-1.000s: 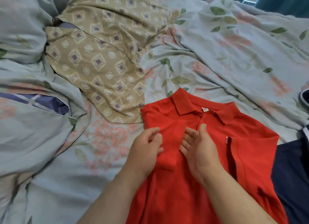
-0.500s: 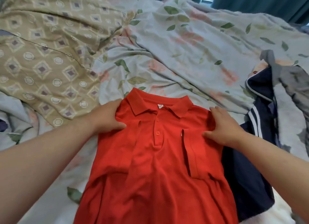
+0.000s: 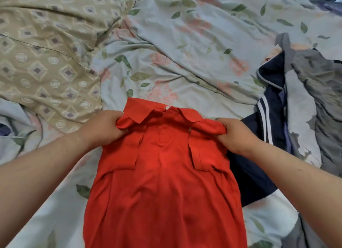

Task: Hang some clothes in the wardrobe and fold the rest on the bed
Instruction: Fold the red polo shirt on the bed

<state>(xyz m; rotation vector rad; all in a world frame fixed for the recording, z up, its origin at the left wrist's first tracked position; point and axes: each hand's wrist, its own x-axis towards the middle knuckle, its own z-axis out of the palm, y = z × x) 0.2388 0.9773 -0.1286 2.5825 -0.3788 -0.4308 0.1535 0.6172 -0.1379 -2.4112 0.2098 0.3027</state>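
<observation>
A red polo shirt (image 3: 164, 188) lies face up on the bed in front of me, collar away from me, both sleeves folded in over the chest. My left hand (image 3: 103, 129) grips the shirt's left shoulder, fabric bunched in its fingers. At the other shoulder my right hand (image 3: 235, 134) grips the cloth the same way. The shoulders are lifted slightly off the floral bedsheet (image 3: 194, 62). The shirt's hem runs out of view at the bottom.
A navy garment with white stripes (image 3: 268, 129) lies just right of the red shirt, partly under it. A grey garment (image 3: 318, 92) is heaped at the far right. A beige patterned pillow (image 3: 46, 62) fills the upper left.
Both hands moved from the shirt's centre out to its shoulders, and now they have curled round the fabric and bunched it. The view shifted left-to-right across the bed.
</observation>
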